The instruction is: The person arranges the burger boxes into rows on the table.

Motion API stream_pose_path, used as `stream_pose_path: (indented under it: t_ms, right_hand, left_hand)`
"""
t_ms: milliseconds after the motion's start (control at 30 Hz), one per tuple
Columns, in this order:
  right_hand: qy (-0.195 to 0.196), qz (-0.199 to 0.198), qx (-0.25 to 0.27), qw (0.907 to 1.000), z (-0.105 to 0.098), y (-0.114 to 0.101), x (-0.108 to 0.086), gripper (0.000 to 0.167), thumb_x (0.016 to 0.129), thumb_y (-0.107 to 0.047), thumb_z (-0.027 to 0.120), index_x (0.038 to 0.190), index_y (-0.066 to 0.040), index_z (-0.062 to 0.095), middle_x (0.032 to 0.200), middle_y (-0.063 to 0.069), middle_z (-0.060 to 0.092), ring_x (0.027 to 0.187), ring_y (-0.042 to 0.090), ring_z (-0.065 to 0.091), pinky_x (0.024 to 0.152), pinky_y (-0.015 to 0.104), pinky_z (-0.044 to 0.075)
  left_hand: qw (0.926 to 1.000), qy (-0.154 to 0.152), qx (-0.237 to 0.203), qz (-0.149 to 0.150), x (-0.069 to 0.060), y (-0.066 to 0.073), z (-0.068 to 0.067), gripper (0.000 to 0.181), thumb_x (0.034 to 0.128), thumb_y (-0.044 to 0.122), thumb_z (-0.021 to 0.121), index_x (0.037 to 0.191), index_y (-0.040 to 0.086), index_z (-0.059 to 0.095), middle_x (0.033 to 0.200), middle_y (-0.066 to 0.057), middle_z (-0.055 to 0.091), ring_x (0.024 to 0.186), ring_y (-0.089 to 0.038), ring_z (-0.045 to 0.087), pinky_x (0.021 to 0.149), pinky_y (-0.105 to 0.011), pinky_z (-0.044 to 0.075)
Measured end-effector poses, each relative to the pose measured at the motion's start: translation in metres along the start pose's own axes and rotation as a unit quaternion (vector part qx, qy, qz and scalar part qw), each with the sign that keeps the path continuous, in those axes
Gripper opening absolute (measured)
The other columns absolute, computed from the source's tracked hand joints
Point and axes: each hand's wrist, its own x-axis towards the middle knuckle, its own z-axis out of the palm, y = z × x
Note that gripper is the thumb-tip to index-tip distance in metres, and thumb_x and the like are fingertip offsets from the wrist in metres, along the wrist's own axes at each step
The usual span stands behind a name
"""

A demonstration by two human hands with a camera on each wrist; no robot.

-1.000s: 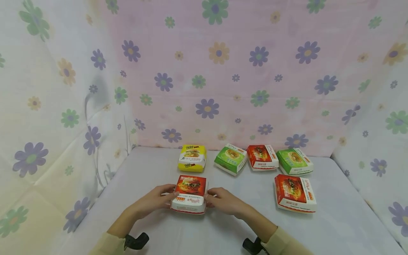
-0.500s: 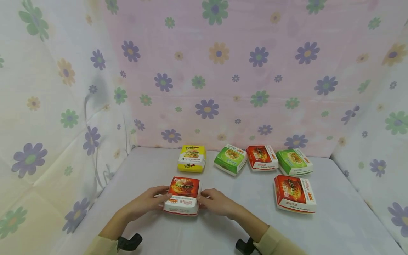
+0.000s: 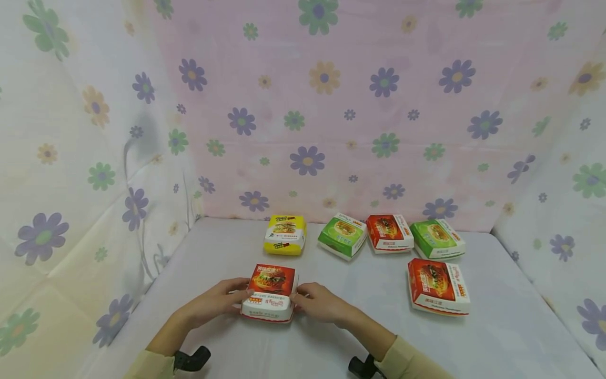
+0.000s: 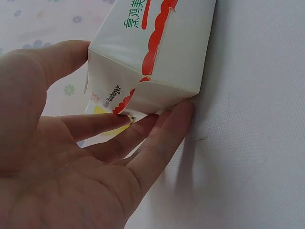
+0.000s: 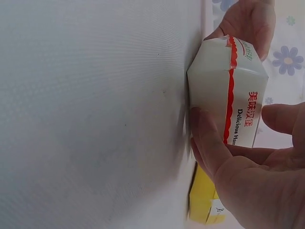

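A red and white hamburger box [image 3: 269, 297] sits near the front of the table, its burger picture facing up. My left hand [image 3: 219, 302] grips its left side, thumb at the top edge and fingers low along the side. On the opposite side my right hand [image 3: 320, 302] holds it the same way, thumb near the upper edge. In the left wrist view the left fingertips [image 4: 180, 114] touch the lower part of the box close to the tabletop. White side panels with a red scalloped stripe show on the box [image 5: 221, 86] in the right wrist view.
Behind the held box stands a yellow burger box [image 3: 285, 235]. Farther right are a green box [image 3: 343, 236], a red box [image 3: 390, 233] and another green box [image 3: 437, 239]. Another red box [image 3: 438, 287] lies nearer at right. Flowered cloth [image 3: 307, 131] hangs behind the table.
Both hands have shifted the held hamburger box a little to the left and slightly nearer, mostly in the first half second. The other boxes stay where they were.
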Motion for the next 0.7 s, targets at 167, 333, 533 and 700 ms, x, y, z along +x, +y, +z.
stream_pose_path:
  t_ms: [167,333,533,700]
  right_hand:
    - [0.000,0.004,0.002,1.0000,0.0002,0.0009,0.0000,0.047,0.105,-0.033,0.057,0.135,0.003,0.061,0.133,0.017,0.060,0.113,0.026,0.055,0.102,0.057,0.047]
    - [-0.002,0.002,0.002,1.0000,0.0009,0.0002,0.0002,0.046,0.105,-0.033,0.057,0.134,0.003,0.061,0.129,0.015,0.061,0.110,0.025,0.055,0.100,0.055,0.048]
    - [-0.001,0.001,-0.003,1.0000,0.0005,-0.0002,0.0001,0.044,0.105,-0.032,0.056,0.132,0.003,0.063,0.114,0.010,0.064,0.101,0.022,0.056,0.091,0.048,0.051]
    - [-0.005,-0.013,-0.002,0.9999,-0.0021,0.0026,-0.0005,0.036,0.106,-0.031,0.054,0.121,-0.002,0.068,0.100,0.006,0.064,0.091,0.019,0.055,0.076,0.037,0.047]
  left_hand:
    - [1.0000,0.000,-0.001,-0.007,-0.0005,0.0019,0.0001,0.072,0.1042,0.041,0.058,0.154,-0.006,0.035,0.156,-0.030,0.037,0.136,-0.040,0.047,0.100,-0.050,0.053]
    - [0.9999,-0.001,-0.003,-0.010,-0.0017,0.0026,-0.0001,0.072,0.1041,0.041,0.058,0.154,-0.006,0.035,0.156,-0.030,0.036,0.136,-0.040,0.046,0.100,-0.050,0.053]
    - [0.9999,-0.002,-0.004,-0.014,-0.0017,0.0015,-0.0002,0.073,0.1039,0.041,0.059,0.155,-0.005,0.034,0.156,-0.030,0.035,0.136,-0.039,0.047,0.100,-0.050,0.053]
    - [0.9997,-0.006,0.003,-0.023,-0.0017,0.0033,-0.0011,0.074,0.1041,0.042,0.058,0.155,-0.005,0.033,0.156,-0.030,0.035,0.136,-0.039,0.046,0.101,-0.050,0.052]
